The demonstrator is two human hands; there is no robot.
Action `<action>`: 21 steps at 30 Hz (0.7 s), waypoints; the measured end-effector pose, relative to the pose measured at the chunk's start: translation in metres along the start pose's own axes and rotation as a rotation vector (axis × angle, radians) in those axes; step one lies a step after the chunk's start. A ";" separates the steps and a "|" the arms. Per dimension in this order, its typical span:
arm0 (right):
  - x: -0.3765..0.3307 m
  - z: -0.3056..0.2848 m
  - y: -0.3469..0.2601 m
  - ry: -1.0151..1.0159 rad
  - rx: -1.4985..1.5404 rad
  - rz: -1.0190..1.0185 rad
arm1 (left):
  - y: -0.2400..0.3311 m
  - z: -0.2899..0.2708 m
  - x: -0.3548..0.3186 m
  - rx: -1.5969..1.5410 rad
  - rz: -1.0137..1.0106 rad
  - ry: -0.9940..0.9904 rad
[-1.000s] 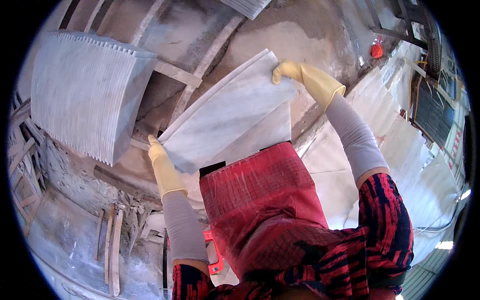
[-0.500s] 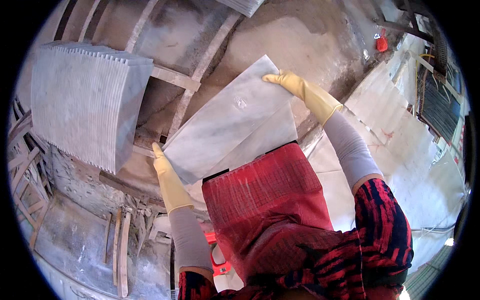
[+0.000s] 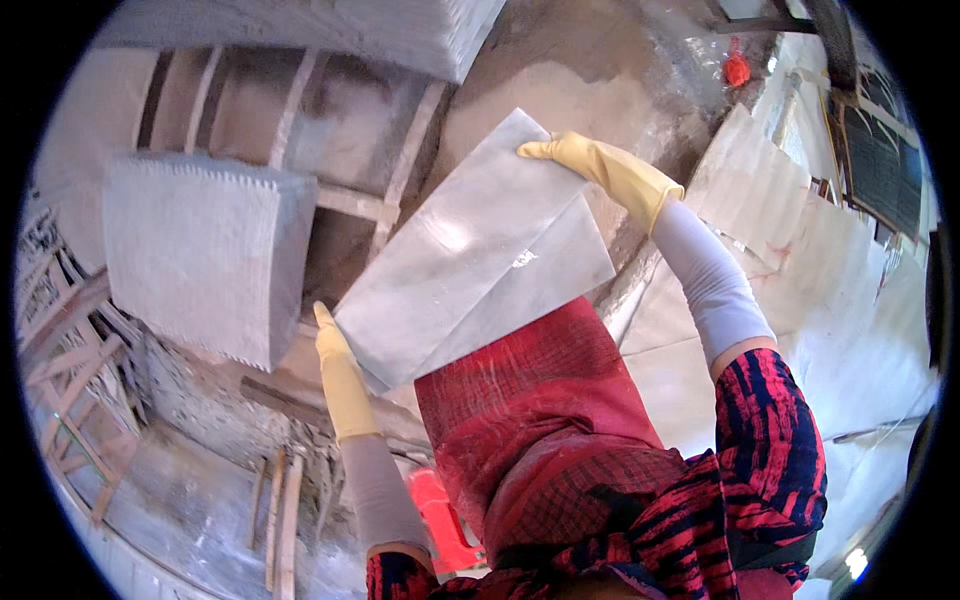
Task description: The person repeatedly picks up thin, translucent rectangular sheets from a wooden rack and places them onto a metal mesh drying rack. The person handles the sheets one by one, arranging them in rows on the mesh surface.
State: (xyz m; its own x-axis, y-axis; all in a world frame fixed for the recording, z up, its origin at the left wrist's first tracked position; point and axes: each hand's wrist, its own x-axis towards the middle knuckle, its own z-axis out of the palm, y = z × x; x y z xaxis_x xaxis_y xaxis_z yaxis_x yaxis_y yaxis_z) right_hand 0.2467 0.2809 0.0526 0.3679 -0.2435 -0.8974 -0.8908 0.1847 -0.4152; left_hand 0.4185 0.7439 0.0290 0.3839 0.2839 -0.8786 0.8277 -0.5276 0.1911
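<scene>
A pale grey marble tile [image 3: 450, 230] is held tilted by its two ends, between my yellow-gloved hands. My left hand [image 3: 338, 365] grips its lower left corner, with the thumb along the edge and the other fingers hidden beneath. At the upper right end, my right hand [image 3: 590, 165] has its thumb on the face and its fingers underneath. A second marble tile [image 3: 560, 275] lies under the first at a slightly different angle, showing along the side nearest me. Whether my fingers also hold this lower tile is hidden. Light glints off both wet-looking faces.
A stack of marble tiles [image 3: 195, 260] stands on edge at left. Another stack [image 3: 400, 30] is at the top. Behind them are wooden slats [image 3: 410, 140] over a pit. Pale sheets [image 3: 780, 270] cover the right side. My red apron [image 3: 530, 400] hangs below the tiles.
My view has shifted, bringing more of the far stack into sight. Both tiles have tilted, and the lower one now sticks out further on the near side. My hands keep their grip.
</scene>
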 end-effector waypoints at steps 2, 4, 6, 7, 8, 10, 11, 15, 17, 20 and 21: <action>-0.045 -0.025 -0.003 -0.007 0.088 -0.064 | 0.015 -0.004 -0.037 0.040 0.079 0.006; -0.094 -0.058 -0.002 0.024 0.150 -0.099 | 0.035 0.000 -0.083 0.082 0.144 -0.028; -0.143 -0.100 0.011 0.065 0.215 -0.161 | 0.064 0.007 -0.134 0.134 0.212 -0.090; -0.159 -0.117 0.013 0.102 0.223 -0.144 | 0.074 0.018 -0.147 0.163 0.227 -0.128; -0.188 -0.133 0.010 0.133 0.232 -0.154 | 0.083 0.026 -0.172 0.182 0.251 -0.150; -0.253 -0.164 0.000 0.202 0.249 -0.119 | 0.102 0.046 -0.223 0.210 0.250 -0.171; -0.277 -0.180 0.002 0.229 0.266 -0.112 | 0.112 0.059 -0.243 0.220 0.234 -0.176; -0.344 -0.243 0.009 0.323 0.308 -0.038 | 0.121 0.112 -0.272 0.269 0.344 -0.291; -0.343 -0.278 0.034 0.358 0.295 -0.051 | 0.148 0.136 -0.311 0.268 0.361 -0.399; -0.356 -0.323 0.032 0.391 0.301 -0.058 | 0.175 0.167 -0.352 0.275 0.338 -0.482; -0.354 -0.332 0.019 0.398 0.309 -0.067 | 0.186 0.178 -0.350 0.267 0.343 -0.479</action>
State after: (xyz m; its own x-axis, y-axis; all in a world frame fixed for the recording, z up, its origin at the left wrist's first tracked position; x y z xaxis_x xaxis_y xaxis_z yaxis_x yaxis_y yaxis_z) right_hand 0.0108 0.0546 0.4113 0.2374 -0.5975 -0.7660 -0.7263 0.4145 -0.5484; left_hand 0.3650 0.4037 0.2938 0.3324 -0.2923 -0.8967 0.5363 -0.7235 0.4346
